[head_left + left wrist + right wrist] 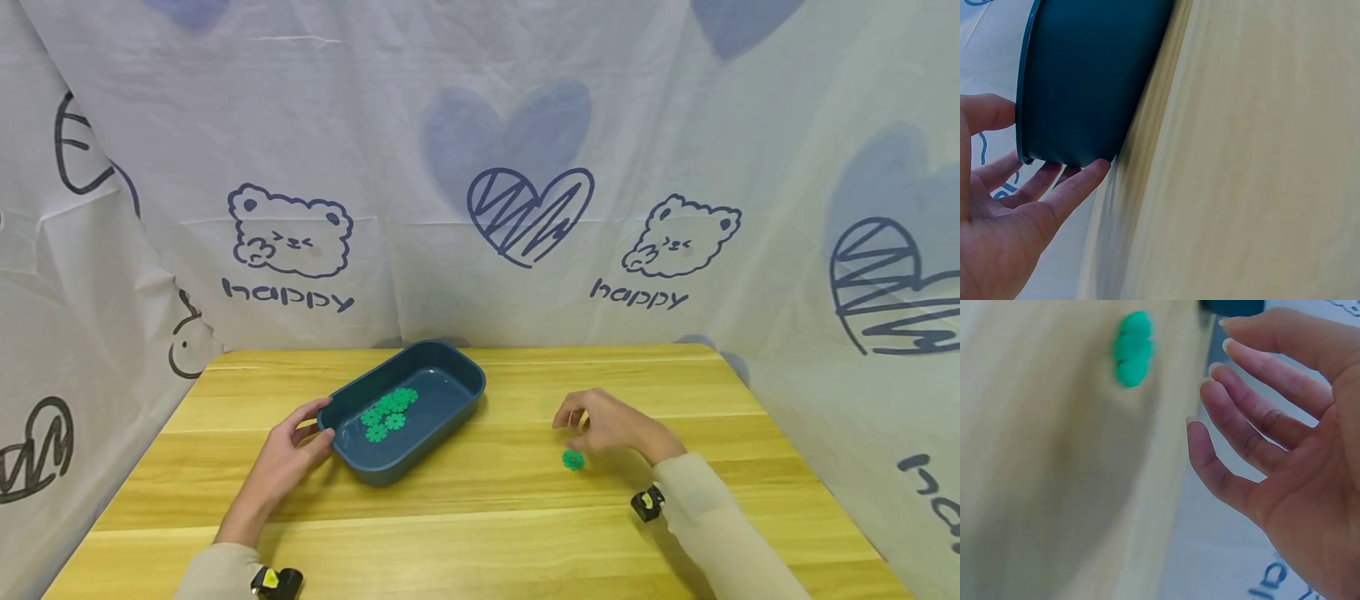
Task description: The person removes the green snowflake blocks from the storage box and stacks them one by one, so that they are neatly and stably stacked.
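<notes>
A dark blue plastic bin (pixel 450 433) sits at an angle on the table, left of the middle. Inside it, toward its left end, lie several green notched discs (pixel 386 410). My left hand (pixel 288 454) holds the bin's left end, thumb and fingertips against its rim and end wall (pixel 1085 87). Out to the right, my right hand (pixel 607 423) hovers over the table with loosely bent fingers and nothing between them. One green notched disc (pixel 573 460) is just below its thumb; the right wrist view shows this disc (pixel 1133 350) blurred and apart from the fingertips.
The wooden table (pixel 480 533) reaches back to a white cloth (pixel 405 167) printed with bears and hearts, which also hangs at both sides. Small black cameras are strapped to the left wrist (pixel 277 582) and right wrist (pixel 648 503).
</notes>
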